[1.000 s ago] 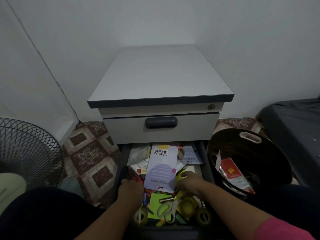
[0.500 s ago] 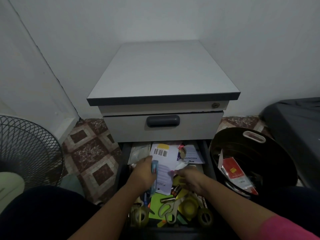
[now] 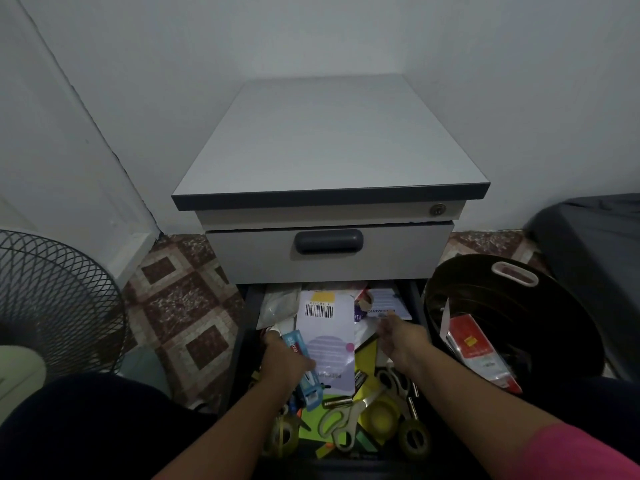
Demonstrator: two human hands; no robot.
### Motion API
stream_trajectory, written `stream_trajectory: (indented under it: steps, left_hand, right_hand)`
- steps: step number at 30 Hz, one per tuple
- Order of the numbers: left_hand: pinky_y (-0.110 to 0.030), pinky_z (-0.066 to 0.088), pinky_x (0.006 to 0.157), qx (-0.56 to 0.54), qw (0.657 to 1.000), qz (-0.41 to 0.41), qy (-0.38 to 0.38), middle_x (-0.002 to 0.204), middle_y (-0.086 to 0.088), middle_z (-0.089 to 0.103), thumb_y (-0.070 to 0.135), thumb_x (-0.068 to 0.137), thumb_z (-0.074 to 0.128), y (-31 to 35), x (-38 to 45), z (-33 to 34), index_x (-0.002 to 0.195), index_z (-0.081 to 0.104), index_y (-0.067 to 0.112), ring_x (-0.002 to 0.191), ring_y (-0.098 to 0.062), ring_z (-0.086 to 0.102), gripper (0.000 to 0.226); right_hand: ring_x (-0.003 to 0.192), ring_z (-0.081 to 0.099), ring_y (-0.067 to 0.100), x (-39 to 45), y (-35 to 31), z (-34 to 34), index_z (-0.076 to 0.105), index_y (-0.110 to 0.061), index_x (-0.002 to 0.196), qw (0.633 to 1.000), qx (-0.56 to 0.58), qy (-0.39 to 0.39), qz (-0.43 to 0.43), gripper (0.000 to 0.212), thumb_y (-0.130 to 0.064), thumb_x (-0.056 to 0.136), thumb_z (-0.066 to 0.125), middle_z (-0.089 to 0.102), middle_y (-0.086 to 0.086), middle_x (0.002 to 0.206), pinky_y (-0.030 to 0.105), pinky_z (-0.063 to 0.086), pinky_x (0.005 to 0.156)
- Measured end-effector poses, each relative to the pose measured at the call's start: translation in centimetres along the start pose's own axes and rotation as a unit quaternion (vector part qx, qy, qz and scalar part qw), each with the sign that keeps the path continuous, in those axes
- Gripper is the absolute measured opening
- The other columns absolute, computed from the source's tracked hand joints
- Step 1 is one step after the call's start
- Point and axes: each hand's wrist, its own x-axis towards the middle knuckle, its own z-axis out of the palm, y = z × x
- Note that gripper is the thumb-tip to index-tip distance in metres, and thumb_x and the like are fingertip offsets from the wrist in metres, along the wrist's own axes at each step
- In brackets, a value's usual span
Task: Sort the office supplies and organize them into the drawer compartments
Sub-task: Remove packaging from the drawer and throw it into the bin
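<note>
At the far left stands a wire fan guard [image 3: 52, 299], cut off by the frame edge. The left hand [image 3: 282, 363] reaches into the open drawer [image 3: 247, 327] and grips a blue stapler [image 3: 301, 368]; its fingers are curled round the stapler's middle, so only the two ends show. The stapler's long axis runs from the upper left, away from the person, down to the lower right, with its metal mouth toward the person. Just beside it lies a lavender card with a barcode [image 3: 327, 336], its long side running away from the person. Below, in the dim clutter, lie scissors [image 3: 346, 420], green sticky notes [image 3: 311, 427] and tape rolls [image 3: 412, 439], hard to make out. The right hand [image 3: 401, 339] hovers over the papers with its fingers loosely spread, holding nothing; whether the tips touch the paper I cannot tell. At the right, a black bin [image 3: 554, 306] holds a red packet [image 3: 476, 351].
</note>
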Motion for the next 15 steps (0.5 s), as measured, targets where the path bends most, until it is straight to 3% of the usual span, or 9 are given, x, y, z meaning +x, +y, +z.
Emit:
stream_trajectory:
  steps: [3, 5, 9, 15]
  left_hand:
    - [-0.036, 0.053, 0.067, -0.071, 0.995, -0.060, -0.044, 0.094, -0.019, 0.063, -0.008, 0.066, 0.079, 0.6, 0.0, -0.2, 0.107, 0.051, -0.006, 0.081, -0.031, 0.063, 0.049]
    - [-0.035, 0.053, 0.067, -0.084, 0.991, -0.080, -0.072, 0.094, -0.020, 0.067, -0.005, 0.065, 0.078, 0.7, 0.0, -0.3, 0.103, 0.060, -0.006, 0.083, -0.034, 0.065, 0.042]
    - [-0.030, 0.047, 0.060, -0.093, 0.989, -0.091, -0.067, 0.084, -0.018, 0.062, -0.002, 0.070, 0.074, 0.9, -0.1, -0.5, 0.090, 0.059, -0.002, 0.077, -0.032, 0.060, 0.025]
    - [-0.042, 0.054, 0.076, -0.129, 0.986, -0.076, -0.067, 0.083, -0.019, 0.063, -0.005, 0.072, 0.071, 1.4, -0.2, -1.0, 0.084, 0.058, 0.004, 0.079, -0.035, 0.062, 0.019]
  right_hand:
    - [0.064, 0.053, 0.011, 0.2, -0.1, 0.1, 0.054, -0.006, 0.097, 1.000, 0.023, -0.006, 0.019, 0.011, -0.017, 0.097, 0.051, 0.055, 0.002, 0.078, 0.023, 0.044, 0.058]
    - [0.062, 0.052, 0.012, 0.1, -0.3, 0.2, 0.053, -0.009, 0.089, 0.999, 0.029, -0.006, 0.032, 0.014, -0.018, 0.099, 0.047, 0.056, 0.001, 0.073, 0.023, 0.044, 0.056]
    - [0.057, 0.050, 0.018, -0.5, -0.9, 0.5, 0.052, -0.005, 0.080, 0.996, 0.050, 0.023, 0.070, 0.021, -0.010, 0.099, 0.046, 0.056, 0.009, 0.065, 0.029, 0.044, 0.051]
    - [0.063, 0.055, 0.019, -3.7, -1.9, 0.3, 0.055, 0.000, 0.075, 0.995, -0.038, -0.048, 0.073, 0.024, -0.008, 0.096, 0.047, 0.057, 0.010, 0.071, 0.030, 0.047, 0.059]
